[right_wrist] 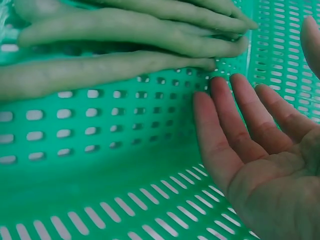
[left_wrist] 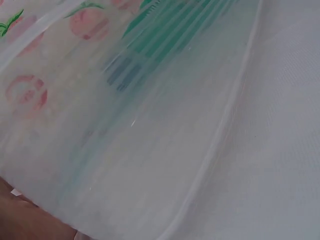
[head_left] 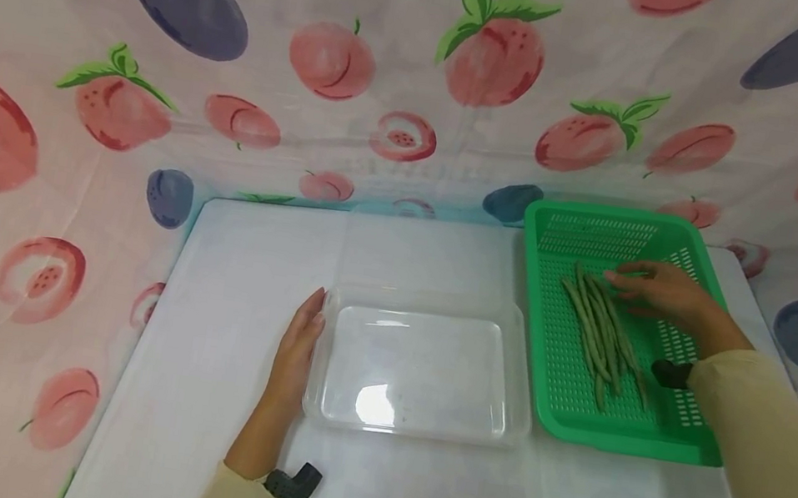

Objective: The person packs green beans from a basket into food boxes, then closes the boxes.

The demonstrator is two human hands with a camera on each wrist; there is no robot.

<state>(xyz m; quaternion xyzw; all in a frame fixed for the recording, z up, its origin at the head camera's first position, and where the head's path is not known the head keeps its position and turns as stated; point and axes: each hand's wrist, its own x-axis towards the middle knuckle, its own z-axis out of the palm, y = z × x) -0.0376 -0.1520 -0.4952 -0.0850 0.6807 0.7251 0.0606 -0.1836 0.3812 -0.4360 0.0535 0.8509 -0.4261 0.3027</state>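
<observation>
Several green beans (head_left: 600, 330) lie in a loose bundle on the floor of a green perforated basket (head_left: 535, 334). My right hand (head_left: 658, 292) reaches in over the basket's right side, its fingertips close by the upper ends of the beans. In the right wrist view the right hand (right_wrist: 270, 145) has its fingers extended and nothing in it; the beans (right_wrist: 125, 30) lie just beyond the fingertips. To the left stands a clear plastic container (head_left: 421, 370), with nothing inside. My left hand (head_left: 297, 345) rests along its left wall, fingers straight against the side.
Both basket and container stand on a white table (head_left: 233, 303), side by side, the basket close to the back right corner. A fruit-printed curtain (head_left: 410, 49) rises behind the table and along its sides. Dark straps (head_left: 292, 483) show at the wrists.
</observation>
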